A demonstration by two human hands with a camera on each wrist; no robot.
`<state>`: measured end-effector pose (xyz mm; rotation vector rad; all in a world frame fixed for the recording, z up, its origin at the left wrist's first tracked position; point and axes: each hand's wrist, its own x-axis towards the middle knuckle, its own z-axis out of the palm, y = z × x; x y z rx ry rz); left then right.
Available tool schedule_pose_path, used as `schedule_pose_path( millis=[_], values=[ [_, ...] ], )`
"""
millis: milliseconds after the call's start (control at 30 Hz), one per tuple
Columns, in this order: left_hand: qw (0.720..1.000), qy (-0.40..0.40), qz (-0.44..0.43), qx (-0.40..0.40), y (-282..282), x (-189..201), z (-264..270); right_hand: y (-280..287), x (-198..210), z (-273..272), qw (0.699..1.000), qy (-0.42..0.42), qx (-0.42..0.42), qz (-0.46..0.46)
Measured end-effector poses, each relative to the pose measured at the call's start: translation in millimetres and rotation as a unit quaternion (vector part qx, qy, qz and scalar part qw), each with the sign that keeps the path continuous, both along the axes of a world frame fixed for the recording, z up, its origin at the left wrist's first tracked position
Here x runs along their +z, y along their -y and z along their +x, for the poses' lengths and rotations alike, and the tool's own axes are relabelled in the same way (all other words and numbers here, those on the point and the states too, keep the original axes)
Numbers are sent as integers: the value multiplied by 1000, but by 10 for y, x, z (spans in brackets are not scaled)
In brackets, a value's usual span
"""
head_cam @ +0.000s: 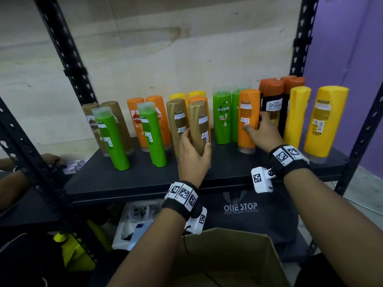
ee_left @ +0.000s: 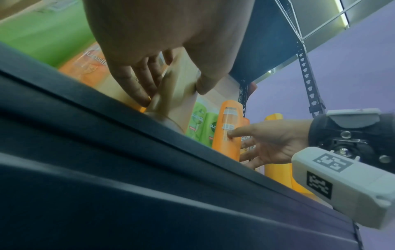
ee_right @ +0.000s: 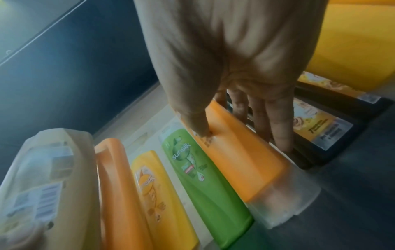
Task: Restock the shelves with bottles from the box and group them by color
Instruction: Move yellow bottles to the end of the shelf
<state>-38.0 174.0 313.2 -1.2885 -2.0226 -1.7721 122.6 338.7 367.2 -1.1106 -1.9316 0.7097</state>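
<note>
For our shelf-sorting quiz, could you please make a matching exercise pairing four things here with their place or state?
Column one:
1. gold bottle
2. orange bottle
3. Shayla bottle
4. cardboard box

Column two:
A. below the shelf edge, open
B. gripped by the left hand
C. black, brown cap, behind the right hand
D. held by the right hand, thumb on its label

Pairs: 1-B, 2-D, 3-C, 4-A

Dim, even indoor light; a ceiling light strip [ee_left: 343,14] glows at one o'clock. Both wrist views are smeared by motion blur, and straight uprights are bowed toward the edges.
</note>
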Motion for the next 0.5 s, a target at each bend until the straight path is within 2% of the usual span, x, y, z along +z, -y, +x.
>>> schedule_pose_path(
  millis=[267, 367, 500],
  values=[
    [1000, 1, -12, 7, -11, 29, 32, 175, -128, -73, 997, -57, -21, 53],
    [1000, 1, 3, 6, 20, -4, 2, 295, -189, -78, 990, -97, 11, 97],
    [999, 6, 26, 20, 142, -61, -35, 528, -261, -138, 988, -110, 62, 83]
  ],
)
